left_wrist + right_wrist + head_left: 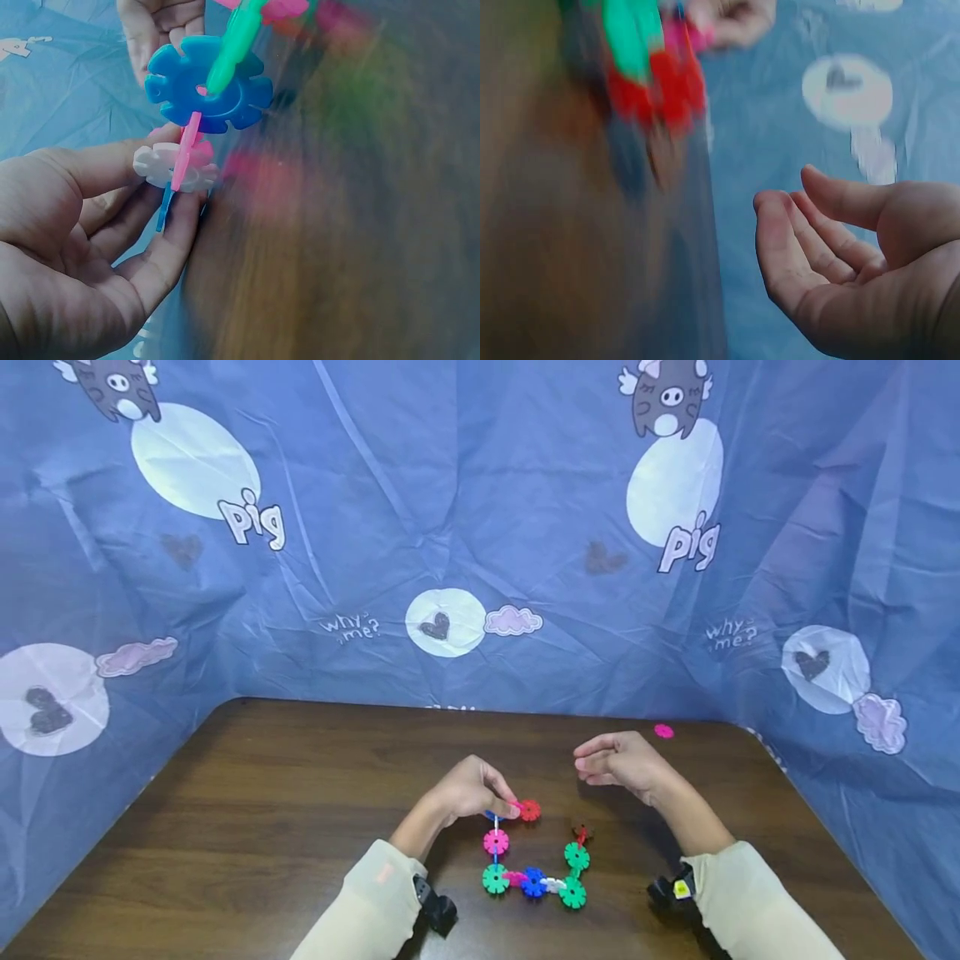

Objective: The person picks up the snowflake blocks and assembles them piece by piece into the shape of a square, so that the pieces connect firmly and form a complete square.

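A U-shaped chain of interlocking notched plastic discs (533,882) in green, blue, white, pink and red stands in front of me. My left hand (465,793) pinches the chain near its far left end, beside a red disc (529,811). In the left wrist view, a white disc (154,165) and a larger blue disc (169,82) show by the left fingers; exactly which disc they grip is partly hidden. My right hand (621,765) hovers beyond the chain's right end, fingers loosely bent, holding nothing. A dark red disc (582,833) tops that right end.
One loose pink disc (663,731) lies at the back right of the brown wooden table (300,777). Blue printed cloth (450,527) hangs behind the table and along both sides. A black wrist camera (435,906) sits on the left sleeve, another (671,889) on the right.
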Motion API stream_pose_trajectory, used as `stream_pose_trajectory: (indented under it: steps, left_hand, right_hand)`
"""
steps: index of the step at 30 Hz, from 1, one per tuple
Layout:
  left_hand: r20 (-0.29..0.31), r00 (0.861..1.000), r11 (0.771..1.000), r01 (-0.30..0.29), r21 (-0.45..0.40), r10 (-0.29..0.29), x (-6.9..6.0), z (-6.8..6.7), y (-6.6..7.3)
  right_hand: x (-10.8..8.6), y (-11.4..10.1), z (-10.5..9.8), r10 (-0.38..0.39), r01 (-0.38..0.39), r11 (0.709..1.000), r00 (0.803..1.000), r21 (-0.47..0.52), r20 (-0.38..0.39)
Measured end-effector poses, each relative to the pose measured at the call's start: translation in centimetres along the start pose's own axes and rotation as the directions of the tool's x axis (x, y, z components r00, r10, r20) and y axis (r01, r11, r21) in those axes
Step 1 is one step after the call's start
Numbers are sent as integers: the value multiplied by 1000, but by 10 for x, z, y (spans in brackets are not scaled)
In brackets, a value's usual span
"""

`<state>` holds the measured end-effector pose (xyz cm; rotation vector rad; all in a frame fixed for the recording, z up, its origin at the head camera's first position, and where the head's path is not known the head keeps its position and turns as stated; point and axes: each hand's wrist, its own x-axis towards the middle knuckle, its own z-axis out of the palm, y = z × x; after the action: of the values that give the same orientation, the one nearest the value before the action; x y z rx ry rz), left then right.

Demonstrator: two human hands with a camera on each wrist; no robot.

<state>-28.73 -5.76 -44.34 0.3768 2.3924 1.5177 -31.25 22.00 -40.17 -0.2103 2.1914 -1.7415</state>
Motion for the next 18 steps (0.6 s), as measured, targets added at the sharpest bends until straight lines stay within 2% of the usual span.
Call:
stream_pose_trajectory:
  steps: [4,8,9,10,13,16,18]
  left_hand:
    - [9,1000,1000,-5,-11,5,1,0,-2]
    - [18,1000,999,-11,-32,11,1,0,-2]
    - [20,1000,999,-13,-39,14,1,0,-2]
    - [23,1000,999,-16,-46,17,0,0,-2]
    - [36,999,998,-24,-60,26,1,-1,-3]
    - [54,998,997,-31,-71,35,1,-2,-3]
    - [66,997,996,-36,-85,42,2,-3,-3]
  right_hand:
    - [9,4,-39,-27,16,988,997,-156,-71]
    - [18,12,-75,-65,5,934,985,-358,-157]
    - [21,15,-83,-83,4,910,982,-414,-172]
    - [23,18,-90,-114,9,875,976,-484,-187]
    - [28,29,-109,-208,13,754,953,-657,-220]
    - [32,40,-123,-292,5,637,927,-771,-236]
    - [33,47,-129,-320,12,612,918,-791,-234]
